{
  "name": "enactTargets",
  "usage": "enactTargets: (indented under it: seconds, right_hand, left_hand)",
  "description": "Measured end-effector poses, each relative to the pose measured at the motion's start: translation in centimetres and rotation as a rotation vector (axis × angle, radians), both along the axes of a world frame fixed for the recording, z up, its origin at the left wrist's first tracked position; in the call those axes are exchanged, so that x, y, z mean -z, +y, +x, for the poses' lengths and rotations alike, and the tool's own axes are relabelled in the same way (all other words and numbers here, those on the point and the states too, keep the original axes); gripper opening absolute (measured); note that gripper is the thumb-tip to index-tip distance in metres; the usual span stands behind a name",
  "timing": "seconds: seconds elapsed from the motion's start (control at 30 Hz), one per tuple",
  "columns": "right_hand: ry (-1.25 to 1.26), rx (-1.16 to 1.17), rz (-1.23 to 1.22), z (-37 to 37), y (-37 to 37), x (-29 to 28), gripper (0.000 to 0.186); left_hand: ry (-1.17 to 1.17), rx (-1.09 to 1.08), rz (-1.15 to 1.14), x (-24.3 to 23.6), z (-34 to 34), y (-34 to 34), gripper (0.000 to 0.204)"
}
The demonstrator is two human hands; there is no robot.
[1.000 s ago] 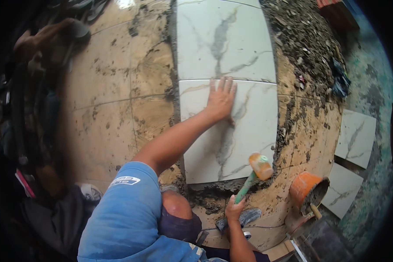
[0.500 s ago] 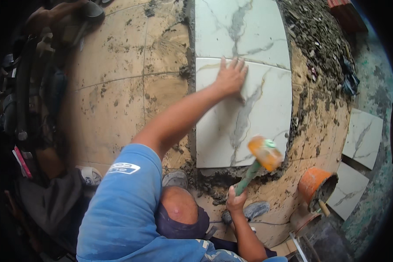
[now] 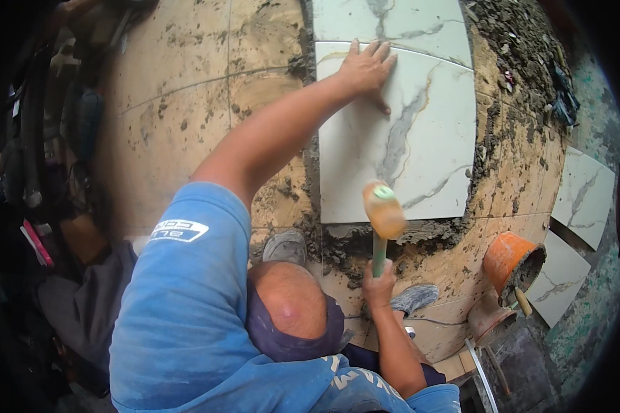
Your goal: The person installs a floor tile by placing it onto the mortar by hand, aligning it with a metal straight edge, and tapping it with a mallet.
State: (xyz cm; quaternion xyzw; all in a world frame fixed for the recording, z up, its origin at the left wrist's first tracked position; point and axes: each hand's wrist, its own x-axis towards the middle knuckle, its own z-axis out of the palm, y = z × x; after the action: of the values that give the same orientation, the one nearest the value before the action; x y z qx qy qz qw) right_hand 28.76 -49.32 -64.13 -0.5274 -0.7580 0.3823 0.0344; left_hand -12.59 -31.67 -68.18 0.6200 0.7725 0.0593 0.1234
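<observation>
A white, grey-veined marble-look tile [image 3: 427, 151] lies on wet mortar, its far edge against another tile of the same look [image 3: 420, 17]. My left hand [image 3: 366, 74] rests on it near that joint, palm down with fingers spread, the arm reaching across from the left. In my right hand [image 3: 379, 282] is the greenish handle of a mallet. The mallet's orange-yellow head [image 3: 384, 210], blurred by motion, appears over the tile's near edge; whether it touches cannot be seen.
Grey mortar [image 3: 393, 237] shows under the near edge. Mortar rubble [image 3: 520, 41] is heaped at the far right. An orange bucket [image 3: 506, 258] lies tipped beside a second bucket [image 3: 488, 318]. Cut tile pieces [image 3: 558, 275] lie beyond. Mortar-spotted beige floor tiles [image 3: 179, 124] spread leftward.
The mallet has swung left, from the tile's near right corner toward the middle of its near edge. My left hand stays flat near the joint. The whole view has shifted, tiles appearing higher.
</observation>
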Motion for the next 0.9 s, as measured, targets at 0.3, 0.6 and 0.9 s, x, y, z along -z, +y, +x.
enactTargets:
  seconds: [0.3, 0.6, 0.9]
  right_hand:
    - [-0.248, -0.095, -0.017, 1.2, 2.3, -0.2, 0.032]
    - [-0.217, -0.157, 0.057, 1.4, 2.1, 0.3, 0.038]
    - [-0.219, -0.148, 0.137, 0.5, 2.5, -1.0, 0.035]
  left_hand:
    - [0.016, 0.001, 0.012, 0.5, -0.2, -0.6, 0.122]
    - [0.014, -0.008, 0.037, 0.5, -0.2, -0.6, 0.119]
    - [-0.002, 0.032, -0.013, -0.7, 1.4, -5.2, 0.085]
